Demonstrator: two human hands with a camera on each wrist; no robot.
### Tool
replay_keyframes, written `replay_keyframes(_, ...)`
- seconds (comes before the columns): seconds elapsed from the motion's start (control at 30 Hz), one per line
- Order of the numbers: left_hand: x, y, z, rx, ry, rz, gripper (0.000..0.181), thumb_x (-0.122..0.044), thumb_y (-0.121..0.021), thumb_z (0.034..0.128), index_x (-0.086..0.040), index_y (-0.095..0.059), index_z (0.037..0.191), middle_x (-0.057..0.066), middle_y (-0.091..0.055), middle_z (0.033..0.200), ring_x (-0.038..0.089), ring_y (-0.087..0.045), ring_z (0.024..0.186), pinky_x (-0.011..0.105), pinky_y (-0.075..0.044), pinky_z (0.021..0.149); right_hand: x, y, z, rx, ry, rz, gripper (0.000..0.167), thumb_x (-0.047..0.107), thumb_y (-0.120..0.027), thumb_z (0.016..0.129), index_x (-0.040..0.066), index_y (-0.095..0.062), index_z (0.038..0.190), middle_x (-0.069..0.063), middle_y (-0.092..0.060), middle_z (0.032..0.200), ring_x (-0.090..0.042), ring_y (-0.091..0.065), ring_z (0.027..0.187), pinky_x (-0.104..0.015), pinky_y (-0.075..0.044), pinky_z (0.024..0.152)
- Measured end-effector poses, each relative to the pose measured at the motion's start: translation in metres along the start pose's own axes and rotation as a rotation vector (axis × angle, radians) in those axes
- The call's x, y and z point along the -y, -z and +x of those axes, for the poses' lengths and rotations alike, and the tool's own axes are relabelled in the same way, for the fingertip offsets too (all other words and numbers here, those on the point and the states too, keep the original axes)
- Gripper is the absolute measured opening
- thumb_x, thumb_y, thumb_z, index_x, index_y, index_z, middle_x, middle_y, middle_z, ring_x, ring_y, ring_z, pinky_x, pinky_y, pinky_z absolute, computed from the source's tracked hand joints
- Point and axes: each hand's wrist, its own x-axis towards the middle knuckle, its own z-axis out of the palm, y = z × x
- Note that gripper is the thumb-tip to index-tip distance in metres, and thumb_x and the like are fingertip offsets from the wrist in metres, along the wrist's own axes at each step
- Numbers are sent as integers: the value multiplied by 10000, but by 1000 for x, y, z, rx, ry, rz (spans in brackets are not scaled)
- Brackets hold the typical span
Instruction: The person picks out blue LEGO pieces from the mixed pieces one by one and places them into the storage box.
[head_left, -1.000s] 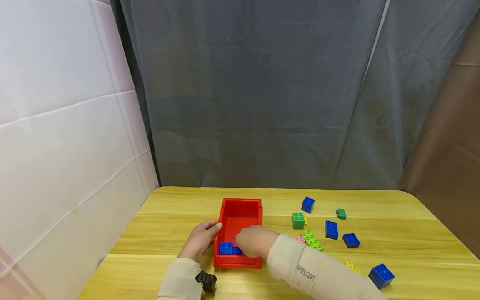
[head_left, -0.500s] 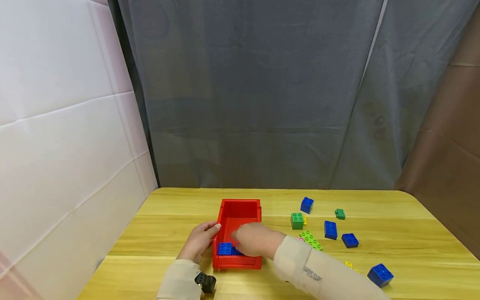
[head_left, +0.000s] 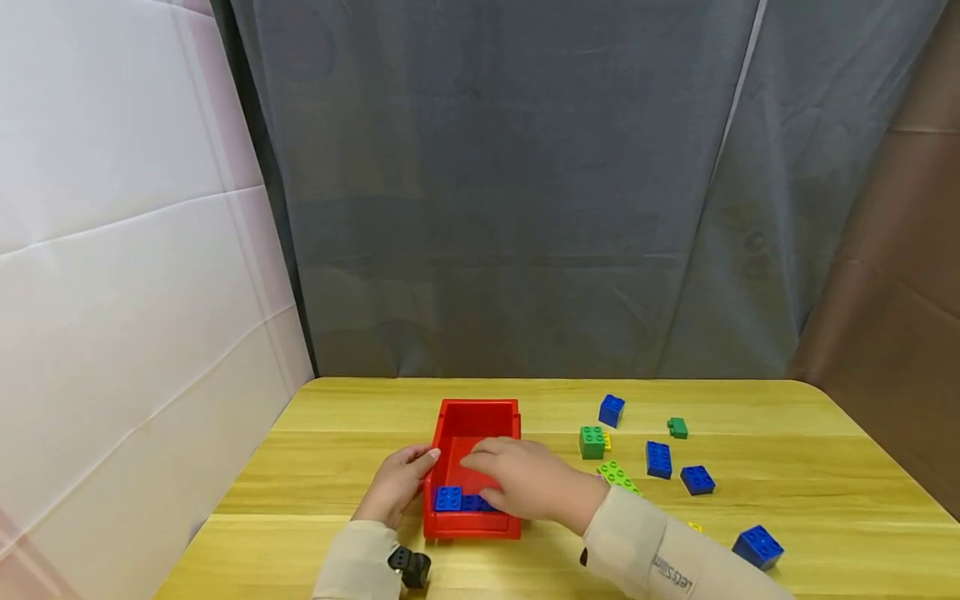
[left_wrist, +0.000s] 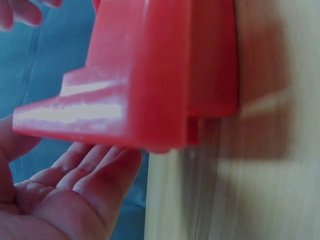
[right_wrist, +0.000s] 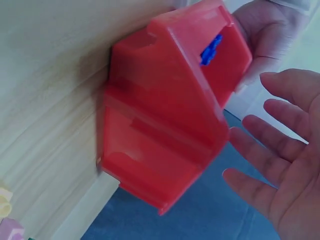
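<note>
A red plastic bin (head_left: 472,527) stands on the table, with blue toy bricks along its near end. One blue brick (head_left: 448,498) sits in the near left corner, and a lower-looking blue brick (head_left: 474,502) lies beside it, partly under my right hand. My left hand (head_left: 397,482) holds the bin's left side, thumb at the rim and fingers along the outer wall. Over the bin's right wall is my right hand (head_left: 528,481), fingers spread and holding nothing; the right wrist view shows its bare palm (right_wrist: 295,165).
Right of the bin lie a green brick (head_left: 592,442), a lime-green plate (head_left: 618,477), a small dark green piece (head_left: 677,428) and several blue bricks, one (head_left: 758,547) near the front. A yellow piece (head_left: 695,527) shows behind my right sleeve. A grey curtain (head_left: 487,208) hangs behind the table.
My right hand has let go of the lower blue brick, risen and drawn back to the right with its fingers spreading. More of that brick shows. The left hand stays at the bin.
</note>
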Motion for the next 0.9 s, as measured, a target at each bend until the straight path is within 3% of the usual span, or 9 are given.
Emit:
replay_keyframes(0.3, 0, 0, 0, 3, 5, -6, 496, -277, -535, 995, 69, -479, 1346, 268, -526, 1318, 415, -516, 1175, 527, -442, 997, -1, 2, -24, -29, 11, 31, 507, 307, -704, 882, 250, -553, 1363, 8, -506, 1400, -195, -490, 1273, -390, -475, 997)
replay_keyframes(0.63, 0, 1, 0, -2, 7, 3, 491, -273, -536, 995, 72, -485, 1340, 266, -534, 1309, 404, -531, 1163, 516, -447, 999, 1, 1, -49, -95, 76, 35, 531, 279, -735, 863, 246, -551, 1361, -7, -528, 1374, -182, -525, 1227, -383, -496, 970)
replay_keyframes(0.9, 0, 0, 1, 0, 14, -7, 481, -262, -537, 995, 70, -485, 1340, 259, -541, 1300, 392, -536, 1158, 511, -444, 1003, 3, 6, -68, -72, 53, 35, 544, 279, -727, 870, 250, -535, 1378, 4, -509, 1401, -190, -507, 1255, -402, -485, 983)
